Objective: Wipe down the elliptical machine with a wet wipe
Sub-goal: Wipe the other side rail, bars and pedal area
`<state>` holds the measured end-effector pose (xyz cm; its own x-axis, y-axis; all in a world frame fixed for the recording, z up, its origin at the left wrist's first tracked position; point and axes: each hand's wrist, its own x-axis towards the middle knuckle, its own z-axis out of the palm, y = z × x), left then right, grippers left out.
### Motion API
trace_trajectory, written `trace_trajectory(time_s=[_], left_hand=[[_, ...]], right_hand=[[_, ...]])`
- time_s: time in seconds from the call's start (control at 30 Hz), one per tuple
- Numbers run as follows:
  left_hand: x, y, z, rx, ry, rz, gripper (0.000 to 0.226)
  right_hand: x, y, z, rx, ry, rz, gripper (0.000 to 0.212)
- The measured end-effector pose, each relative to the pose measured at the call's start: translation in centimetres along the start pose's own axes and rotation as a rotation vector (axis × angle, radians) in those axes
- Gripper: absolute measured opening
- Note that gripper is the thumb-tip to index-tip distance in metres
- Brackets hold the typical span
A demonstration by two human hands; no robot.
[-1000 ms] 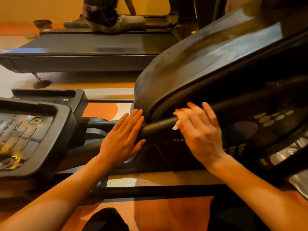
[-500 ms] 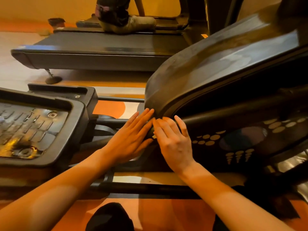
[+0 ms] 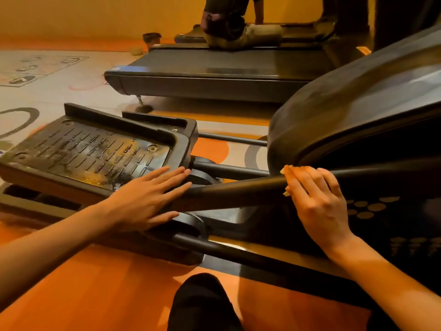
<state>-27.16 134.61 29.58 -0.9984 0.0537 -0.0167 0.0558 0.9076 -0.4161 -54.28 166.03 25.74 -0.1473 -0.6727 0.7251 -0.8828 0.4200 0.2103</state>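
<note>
**A:** Where's the wet wipe?

**B:** At three o'clock, pressed on the slanted bar of the elliptical machine. The right hand holds it there, fingers curled over it.

**A:** Progress?

**B:** Midway, I judge. The bar is underway, but the pedal at ten o'clock looks grimy.

**A:** Any change?

**B:** Half a second ago the hands touched. Now they're well apart, and the left hand lies flat at the bar's lower end, fingers straight.

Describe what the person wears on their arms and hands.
Nothing shows: the left hand and right hand are bare, without gloves, rings or a watch; the left forearm and right forearm are uncovered to the picture's edge, no sleeve in view.
</note>
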Motion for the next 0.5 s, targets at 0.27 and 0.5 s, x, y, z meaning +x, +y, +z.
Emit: trace_trajectory(time_s=[0.27, 0.5], left_hand=[[0.5, 0.1, 0.3, -0.014, -0.017, 0.092, 0.07], [0.5, 0.3, -0.1, -0.083, -0.023, 0.061, 0.073]], right_hand=[[1.3, -6.2, 2.6, 0.072, -0.132, -0.096, 0.057], [5.1, -16.3, 7.6, 0.14, -0.243, -0.287, 0.045]])
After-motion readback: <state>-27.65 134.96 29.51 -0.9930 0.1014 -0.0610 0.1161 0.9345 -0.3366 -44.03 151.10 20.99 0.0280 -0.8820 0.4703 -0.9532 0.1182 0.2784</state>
